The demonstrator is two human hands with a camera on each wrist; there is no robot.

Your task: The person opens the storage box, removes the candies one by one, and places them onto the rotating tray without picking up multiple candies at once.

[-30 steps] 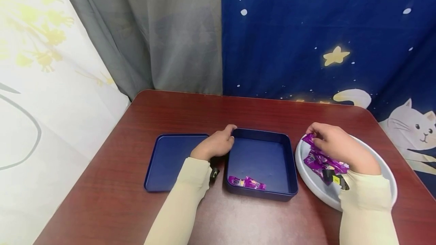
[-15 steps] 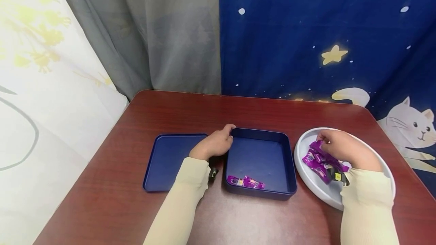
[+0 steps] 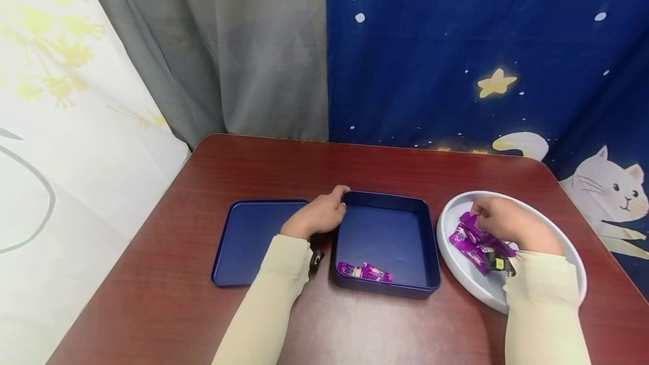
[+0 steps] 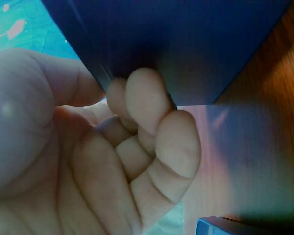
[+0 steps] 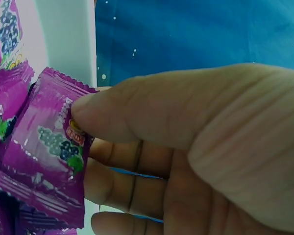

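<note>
Pick step: my right hand point(image 3: 507, 224) sits over the round white plate point(image 3: 568, 286) at the bench's right, thumb and fingers point(image 5: 137, 115) pinched on one glossy purple candy packet point(image 5: 46, 147) with a grape print and crimped edges, lying on the pile of the same purple sweets point(image 3: 474, 241). My left hand point(image 3: 316, 216) curls its fingers point(image 4: 152, 112) over the near-left rim of the square dark-blue tin box point(image 3: 387, 235), steadying it. Next move, I judge, needs a clean lift of that single packet and a carry left into the box, where one packet point(image 3: 365, 271) already lies.

Lid point(image 3: 250, 238) left on table point(image 3: 324, 168), box point(image 3: 387, 241) just right of it with sweets point(image 3: 366, 271) inside at near wall; plate point(image 3: 507, 292) of sweets further right.
</note>
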